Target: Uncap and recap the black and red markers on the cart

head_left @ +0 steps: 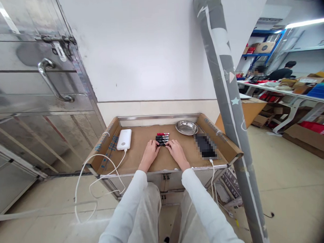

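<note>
Several small black and red stick-shaped items (162, 138) lie in a row on the cardboard-lined table (142, 161). My left hand (150, 151) rests on the cardboard with its fingertips at the left end of the row. My right hand (175, 150) mirrors it, fingertips touching the right end of the row. Both hands seem to pinch the nearest item between them, though the grip is too small to make out.
A white power bank (124, 139) with a trailing white cable (100, 174) lies at the left. A steel dish (186, 127) stands at the back right, a blurred dark device (205, 145) beside it. A grey rolled tube (225, 97) leans at right; metal door (28, 88) at left. People work at benches far right.
</note>
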Demonstrator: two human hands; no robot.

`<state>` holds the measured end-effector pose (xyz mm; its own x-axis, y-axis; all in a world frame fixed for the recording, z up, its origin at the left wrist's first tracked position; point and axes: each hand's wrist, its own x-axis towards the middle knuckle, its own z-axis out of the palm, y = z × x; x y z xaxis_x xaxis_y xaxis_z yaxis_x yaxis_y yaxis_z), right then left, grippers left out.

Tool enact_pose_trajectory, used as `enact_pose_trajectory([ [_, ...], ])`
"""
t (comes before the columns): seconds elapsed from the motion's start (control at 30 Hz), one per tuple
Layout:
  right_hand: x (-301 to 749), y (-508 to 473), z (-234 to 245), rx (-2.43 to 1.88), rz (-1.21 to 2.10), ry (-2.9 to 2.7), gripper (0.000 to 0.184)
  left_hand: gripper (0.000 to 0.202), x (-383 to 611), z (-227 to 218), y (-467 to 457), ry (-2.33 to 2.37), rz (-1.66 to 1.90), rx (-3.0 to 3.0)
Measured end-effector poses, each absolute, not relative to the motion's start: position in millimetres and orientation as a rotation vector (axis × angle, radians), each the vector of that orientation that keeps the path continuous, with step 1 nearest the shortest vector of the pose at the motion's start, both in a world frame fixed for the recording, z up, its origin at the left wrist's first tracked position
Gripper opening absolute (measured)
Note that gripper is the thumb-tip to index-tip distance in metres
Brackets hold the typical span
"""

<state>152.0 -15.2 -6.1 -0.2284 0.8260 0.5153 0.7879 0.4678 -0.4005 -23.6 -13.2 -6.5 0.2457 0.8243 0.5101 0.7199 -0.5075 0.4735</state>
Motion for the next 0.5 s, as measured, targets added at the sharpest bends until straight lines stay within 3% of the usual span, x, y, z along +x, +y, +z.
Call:
enact_pose_trajectory([
  [0.1, 151, -15, -4, -1.404, 0.038, -1.989, 0.019, 0.011, -26, -5, -12, 1.567, 1.153, 2.363],
  [0.27, 154, -12, -7, -1.563, -0.022, -1.845, 0.029, 0.021, -37, 0, -8, 2.162, 1.323, 2.097],
  [0.5, 156, -8, -8, -1.752, -0.108, -1.932, 0.031, 0.03, -37, 5, -10, 2.573, 0.759, 2.174],
])
